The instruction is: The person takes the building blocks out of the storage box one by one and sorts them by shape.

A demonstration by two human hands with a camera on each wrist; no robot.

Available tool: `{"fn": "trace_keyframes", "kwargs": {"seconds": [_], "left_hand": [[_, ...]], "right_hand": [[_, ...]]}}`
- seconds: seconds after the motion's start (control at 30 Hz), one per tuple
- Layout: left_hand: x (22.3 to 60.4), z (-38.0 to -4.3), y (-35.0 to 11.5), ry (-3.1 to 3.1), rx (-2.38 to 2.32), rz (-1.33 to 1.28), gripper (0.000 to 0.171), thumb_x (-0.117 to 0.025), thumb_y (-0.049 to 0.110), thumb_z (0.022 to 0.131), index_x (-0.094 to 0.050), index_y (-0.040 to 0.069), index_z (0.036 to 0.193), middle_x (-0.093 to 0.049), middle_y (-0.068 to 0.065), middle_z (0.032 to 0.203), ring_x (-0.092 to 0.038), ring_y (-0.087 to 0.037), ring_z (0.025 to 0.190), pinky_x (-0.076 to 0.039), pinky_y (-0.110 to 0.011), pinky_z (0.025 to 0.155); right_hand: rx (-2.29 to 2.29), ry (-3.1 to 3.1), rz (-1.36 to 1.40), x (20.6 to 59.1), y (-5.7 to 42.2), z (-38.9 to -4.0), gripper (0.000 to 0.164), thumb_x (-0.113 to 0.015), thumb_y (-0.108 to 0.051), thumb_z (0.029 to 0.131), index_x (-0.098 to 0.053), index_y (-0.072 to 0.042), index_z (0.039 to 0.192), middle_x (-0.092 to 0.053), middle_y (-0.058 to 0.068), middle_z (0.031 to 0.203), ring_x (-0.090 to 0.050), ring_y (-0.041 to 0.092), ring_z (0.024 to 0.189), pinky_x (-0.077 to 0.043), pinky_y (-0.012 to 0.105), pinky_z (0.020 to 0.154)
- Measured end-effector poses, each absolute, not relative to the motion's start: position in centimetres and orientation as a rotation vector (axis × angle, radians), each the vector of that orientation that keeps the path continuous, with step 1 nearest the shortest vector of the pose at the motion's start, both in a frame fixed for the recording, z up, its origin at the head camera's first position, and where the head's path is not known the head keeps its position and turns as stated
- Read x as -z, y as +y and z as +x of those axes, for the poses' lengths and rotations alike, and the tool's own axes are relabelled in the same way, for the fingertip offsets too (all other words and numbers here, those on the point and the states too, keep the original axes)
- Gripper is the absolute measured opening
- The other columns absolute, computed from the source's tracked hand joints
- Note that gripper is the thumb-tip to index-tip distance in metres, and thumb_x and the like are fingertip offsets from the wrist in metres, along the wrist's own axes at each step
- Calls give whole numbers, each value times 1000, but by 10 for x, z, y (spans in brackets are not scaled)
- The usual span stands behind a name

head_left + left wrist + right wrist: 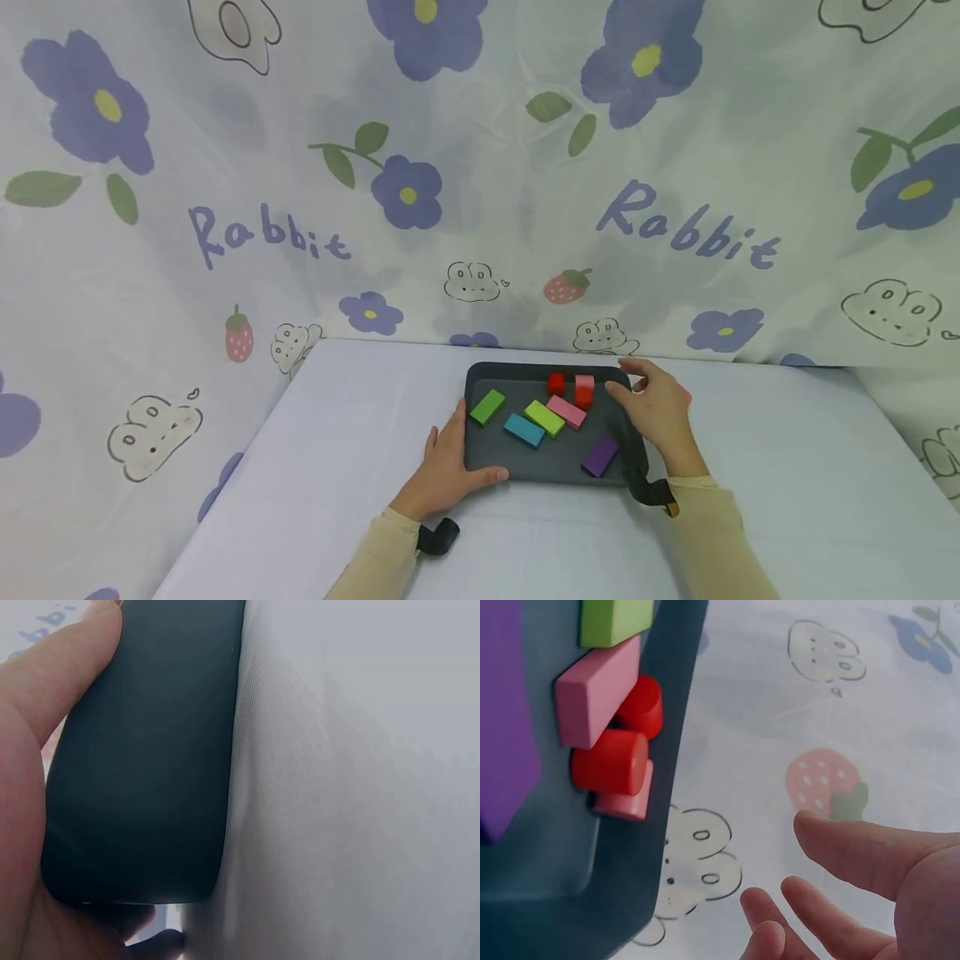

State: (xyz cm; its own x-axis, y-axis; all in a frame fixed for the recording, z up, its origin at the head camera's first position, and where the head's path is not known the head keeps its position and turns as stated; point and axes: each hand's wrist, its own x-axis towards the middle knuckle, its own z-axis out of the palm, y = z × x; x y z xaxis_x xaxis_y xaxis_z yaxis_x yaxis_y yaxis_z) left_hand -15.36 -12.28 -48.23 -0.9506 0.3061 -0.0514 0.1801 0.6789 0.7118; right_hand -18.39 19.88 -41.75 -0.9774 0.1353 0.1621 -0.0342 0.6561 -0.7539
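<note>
A dark grey tray [536, 467] with colored blocks lies on the table. My left hand [444, 467] grips its front left corner, the thumb at the front edge and the fingers along the left side. My right hand [662, 410] hovers by the back right corner, thumb and fingers apart, holding nothing visible. In the tray lie a green block [487, 407], a blue block [524, 430], a yellow-green block [544, 418], a pink block [567, 412] and a purple block [600, 456]. Near the back wall are a red cylinder [609, 761], another red piece [556, 383] and a smaller pink block [624, 804].
A small pink thing [687, 397] shows on the table just right of my right hand, mostly hidden by it. The white table [337, 433] extends around the tray. A printed curtain [480, 233] with flowers and rabbits hangs behind the table's back edge.
</note>
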Motion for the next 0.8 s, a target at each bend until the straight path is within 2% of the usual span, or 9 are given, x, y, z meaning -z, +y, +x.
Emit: {"fn": "trace_keyframes", "kwargs": {"seconds": [0.33,0.6,0.8], "left_hand": [[483,-154,-122,2718,-1142,394,126,-79,58,81,2,6,161,-11,-12,168,-16,-29,153,5,-55,121],[483,-154,-122,2724,-1128,384,126,-78,59,80,2,6,162,-11,-12,168,-16,-29,153,5,-55,121],[481,-153,-123,2725,-1124,391,125,-78,58,81,2,6,161,-11,-11,168,-15,-29,153,5,-56,121]], "right_hand": [[-1293,-2618,-38,419,190,-202,43,-71,-15,93,-62,3,131,-67,22,124,-58,31,96,-47,35,74],[-1345,-2688,-53,429,182,-215,46,-73,-20,93,-61,-1,133,-64,21,129,-58,33,103,-50,35,78],[-1396,-2750,-84,435,177,-219,46,-73,-17,92,-62,-1,133,-65,20,127,-55,31,100,-48,31,74]]}}
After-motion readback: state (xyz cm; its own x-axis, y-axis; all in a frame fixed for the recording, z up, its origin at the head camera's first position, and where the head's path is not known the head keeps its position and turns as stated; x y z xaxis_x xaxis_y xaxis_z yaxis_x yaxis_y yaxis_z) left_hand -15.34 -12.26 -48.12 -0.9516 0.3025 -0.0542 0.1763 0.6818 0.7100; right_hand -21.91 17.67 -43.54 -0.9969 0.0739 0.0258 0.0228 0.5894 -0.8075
